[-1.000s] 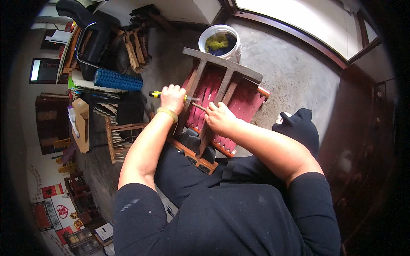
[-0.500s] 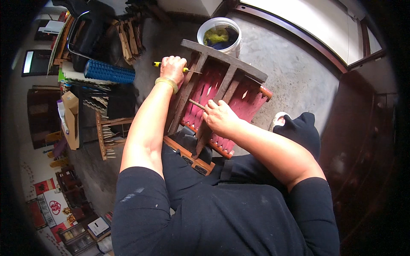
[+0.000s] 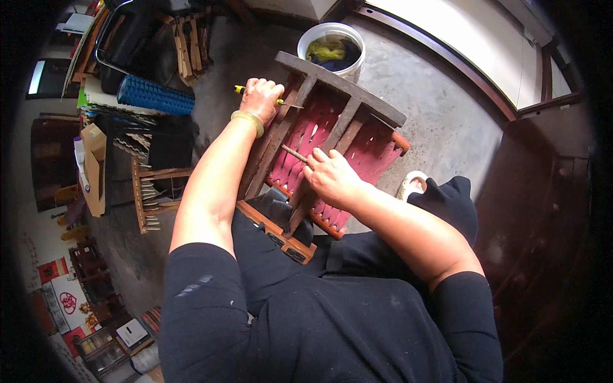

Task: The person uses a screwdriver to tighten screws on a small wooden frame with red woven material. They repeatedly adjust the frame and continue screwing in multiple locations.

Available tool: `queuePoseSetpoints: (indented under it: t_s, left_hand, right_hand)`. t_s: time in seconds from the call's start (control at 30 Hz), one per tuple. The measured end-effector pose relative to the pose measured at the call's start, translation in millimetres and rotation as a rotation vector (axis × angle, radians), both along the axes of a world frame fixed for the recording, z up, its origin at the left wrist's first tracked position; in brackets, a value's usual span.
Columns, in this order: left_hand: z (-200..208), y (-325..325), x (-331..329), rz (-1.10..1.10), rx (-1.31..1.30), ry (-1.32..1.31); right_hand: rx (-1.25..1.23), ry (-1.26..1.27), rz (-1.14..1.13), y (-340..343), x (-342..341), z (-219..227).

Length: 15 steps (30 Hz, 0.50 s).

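Observation:
My left hand is closed around a screwdriver with a yellow and black handle. Its thin metal shaft points right, over the left side bar of a dark wooden frame. This frame looks like a small stool or chair turned over, with pink-red slatted or strapped panels showing between its bars. In my right hand is a thin brown stick, whose free end points up-left across the left panel. The right hand sits over the frame's middle bar. Fingertip contact with the wood is hidden.
Beyond the frame stands a white bucket with yellow-green and dark cloth inside. Left are a blue textured roller, wood pieces and a slatted wooden piece. An orange-brown wooden strip lies by my legs.
The whole view has shifted slightly. Both hands keep the same grips, and the screwdriver shaft still crosses the left side bar.

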<state>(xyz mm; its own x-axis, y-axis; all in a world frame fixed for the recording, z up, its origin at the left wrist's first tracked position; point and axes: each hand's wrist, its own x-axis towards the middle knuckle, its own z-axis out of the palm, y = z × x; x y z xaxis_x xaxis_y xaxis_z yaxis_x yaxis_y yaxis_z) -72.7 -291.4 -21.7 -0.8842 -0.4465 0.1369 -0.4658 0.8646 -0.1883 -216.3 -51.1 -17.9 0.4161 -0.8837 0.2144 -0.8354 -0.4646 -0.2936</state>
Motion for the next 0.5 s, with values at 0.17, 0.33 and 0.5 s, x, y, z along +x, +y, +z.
queuePoseSetpoints:
  t_s: [0.17, 0.33, 0.5]
  left_hand:
    - [7.9, 10.8, 5.4, -0.045, -0.031, -0.054]
    - [12.4, 20.0, 16.2, -0.058, -0.015, -0.061]
    - [12.9, 28.6, 37.5, -0.124, -0.032, -0.130]
  right_hand:
    - [0.025, 0.022, 0.008, 0.4, -2.6, 1.4]
    - [0.023, 0.003, 0.008, 1.2, -2.9, -0.1]
    - [0.024, 0.009, 0.011, 2.0, -2.5, 1.5]
